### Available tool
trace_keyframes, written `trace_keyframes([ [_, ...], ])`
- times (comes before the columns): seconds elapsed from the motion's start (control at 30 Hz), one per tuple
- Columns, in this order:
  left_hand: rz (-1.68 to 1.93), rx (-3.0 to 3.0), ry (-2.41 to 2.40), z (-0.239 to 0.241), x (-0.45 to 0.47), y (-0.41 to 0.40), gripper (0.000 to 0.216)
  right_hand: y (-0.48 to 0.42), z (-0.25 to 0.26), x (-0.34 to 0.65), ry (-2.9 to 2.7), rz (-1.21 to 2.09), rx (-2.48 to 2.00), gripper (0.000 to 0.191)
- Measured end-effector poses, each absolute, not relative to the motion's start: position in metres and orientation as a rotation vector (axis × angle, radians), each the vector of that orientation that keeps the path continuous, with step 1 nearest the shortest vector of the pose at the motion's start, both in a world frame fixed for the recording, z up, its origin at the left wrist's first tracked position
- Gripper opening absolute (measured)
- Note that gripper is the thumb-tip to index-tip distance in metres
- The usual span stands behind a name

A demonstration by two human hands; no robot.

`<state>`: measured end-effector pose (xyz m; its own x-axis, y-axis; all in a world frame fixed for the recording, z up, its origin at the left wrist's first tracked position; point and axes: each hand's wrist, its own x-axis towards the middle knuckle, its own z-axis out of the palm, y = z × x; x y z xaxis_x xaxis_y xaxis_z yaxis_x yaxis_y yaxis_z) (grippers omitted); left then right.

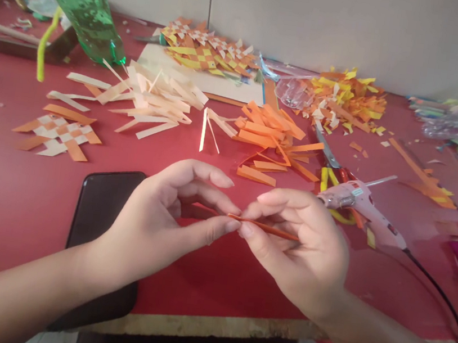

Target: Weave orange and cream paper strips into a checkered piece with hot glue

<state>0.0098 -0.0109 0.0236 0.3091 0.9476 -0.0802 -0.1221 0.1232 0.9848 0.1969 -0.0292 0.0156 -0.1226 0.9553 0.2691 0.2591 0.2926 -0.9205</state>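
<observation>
Between my hands, above the table's front part, is a narrow orange paper strip, seen nearly edge-on. My left hand pinches its left end between thumb and fingertips. Right beside that, my right hand pinches the same strip, whose other end runs under my curled fingers. Beyond my hands lie a loose heap of folded orange strips and a heap of folded cream strips. At the left rests a small woven piece of orange and white strips.
A black phone lies under my left wrist. A pink glue gun with a black cord and scissors are at the right. Behind stand a green bottle, woven pieces and paper scraps. The red table ends in front.
</observation>
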Motion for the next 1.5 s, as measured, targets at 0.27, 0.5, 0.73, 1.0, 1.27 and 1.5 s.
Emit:
trace_keyframes([
  [0.27,0.952,1.145,0.984,0.025,0.011,-0.008,0.027,-0.031,0.014,0.199,-1.633,0.864,-1.126,0.032],
  [0.5,0.924,1.047,0.957,0.022,0.01,-0.008,0.021,-0.031,0.015,0.197,-1.666,0.806,-1.16,0.029],
  [0.73,0.922,0.981,0.907,0.024,0.009,-0.006,0.024,-0.022,0.015,0.198,-1.345,1.243,-1.117,0.019],
  [1.0,0.974,1.131,0.797,0.022,0.007,-0.007,0.03,-0.011,0.014,0.199,-0.874,1.736,-0.934,0.012],
  [1.27,0.933,1.475,0.926,0.021,0.007,-0.006,0.011,-0.016,0.01,0.201,-1.017,1.787,-0.923,0.01],
  [1.5,0.962,1.514,1.049,0.025,0.006,-0.009,0.008,-0.024,0.009,0.203,-1.864,0.69,-0.973,0.042],
])
